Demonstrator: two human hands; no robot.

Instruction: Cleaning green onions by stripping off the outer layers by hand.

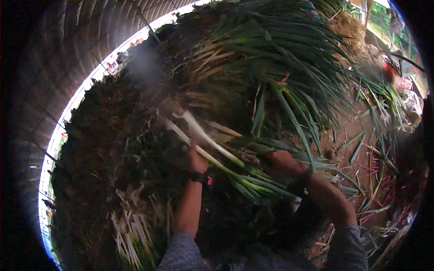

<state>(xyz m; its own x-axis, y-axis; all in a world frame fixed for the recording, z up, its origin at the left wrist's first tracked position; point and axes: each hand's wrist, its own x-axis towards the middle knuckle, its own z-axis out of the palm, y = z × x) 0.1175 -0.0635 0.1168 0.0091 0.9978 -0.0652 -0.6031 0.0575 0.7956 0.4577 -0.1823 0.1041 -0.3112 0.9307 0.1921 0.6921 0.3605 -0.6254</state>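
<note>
Two long green onions with white stems and green leaves lie slantwise before me. The upper green onion point(201, 134) has its root end at the upper left, and the lower green onion point(205, 156) runs beside it. My left hand point(197, 161), with a dark band at its wrist, is closed around the white stems. My right hand point(282, 163) is to the right, its fingers curled at the green leaves; what exactly it grips is partly hidden. Just beyond both hands rises a big heap of green onions point(271, 49), leaves fanned to the right.
Trimmed white stems point(131, 235) lie in a bunch at the lower left. Dark, shaded plant matter point(99, 135) covers the left side. Loose leaves and scraps litter the brown ground point(348, 124) at right, near reddish stalks point(375, 174). A curved ribbed covering point(77, 49) arches over the left.
</note>
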